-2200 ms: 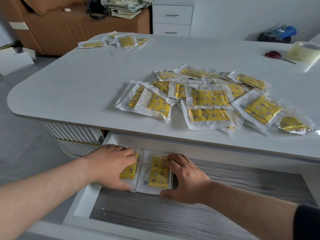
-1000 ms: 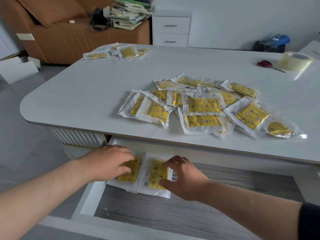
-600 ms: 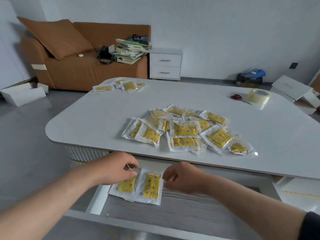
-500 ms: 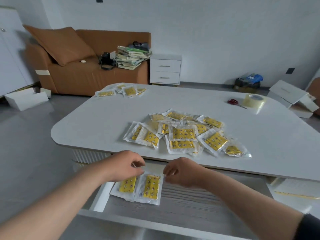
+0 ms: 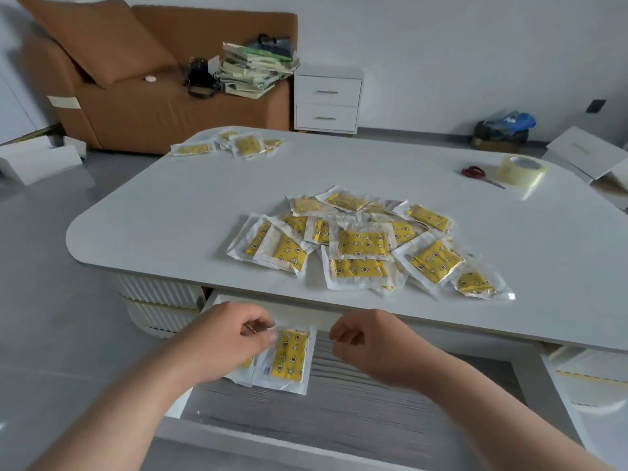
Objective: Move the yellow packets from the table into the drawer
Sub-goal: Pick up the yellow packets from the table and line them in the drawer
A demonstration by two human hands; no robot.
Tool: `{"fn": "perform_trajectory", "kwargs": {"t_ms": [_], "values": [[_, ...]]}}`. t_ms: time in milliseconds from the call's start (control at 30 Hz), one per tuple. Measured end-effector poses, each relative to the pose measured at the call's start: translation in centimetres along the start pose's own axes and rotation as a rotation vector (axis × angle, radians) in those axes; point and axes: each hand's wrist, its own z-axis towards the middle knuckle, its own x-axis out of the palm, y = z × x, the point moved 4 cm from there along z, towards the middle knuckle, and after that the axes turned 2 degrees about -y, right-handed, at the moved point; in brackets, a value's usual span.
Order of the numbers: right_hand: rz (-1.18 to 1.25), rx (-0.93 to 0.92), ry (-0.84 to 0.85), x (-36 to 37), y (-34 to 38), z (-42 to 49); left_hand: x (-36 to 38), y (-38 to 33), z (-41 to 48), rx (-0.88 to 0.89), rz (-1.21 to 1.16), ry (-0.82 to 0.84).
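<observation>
Left grip: we see the left hand (image 5: 224, 338) over the open drawer, fingers loosely curled, holding nothing; it hides most of one packet beneath it.
Right grip: the right hand (image 5: 370, 341) hangs just beside, also half-curled and holding nothing.
In drawer: we count two yellow packets (image 5: 289, 358) side by side at the far left of the drawer (image 5: 339, 416), one plainly seen, the other only as an edge under the left hand.
On worktop: the main pile (image 5: 367, 246) lies near the front edge of the worktop (image 5: 170, 212), well over a dozen pieces, overlapping; a small cluster (image 5: 238, 146) sits at the far left corner.
Progress: we judge the task barely begun; nearly all of it remains.
Packet material: clear, glossy film pouches, flat and rectangular, with a white sealed margin around a yellow patterned insert; probably light and slippery.
Drawer floor: grey wood grain, matte.
Worktop surface: smooth pale grey, rounded corners.
Other items: tape roll (image 5: 521, 169) and red-handled scissors (image 5: 479, 175) at the far right.
</observation>
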Motion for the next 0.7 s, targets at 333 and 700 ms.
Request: {"fn": "perform_trajectory", "kwargs": {"t_ms": [333,700], "values": [[0.160,0.069,0.089,-2.2,2.2,4.1,-3.0,-1.0,3.3,-0.123,-0.229,-0.024],[0.162,0.178,0.157,-18.3,20.0,1.0,-23.1,-11.2,-4.2,-0.290,-0.238,0.081]]}}
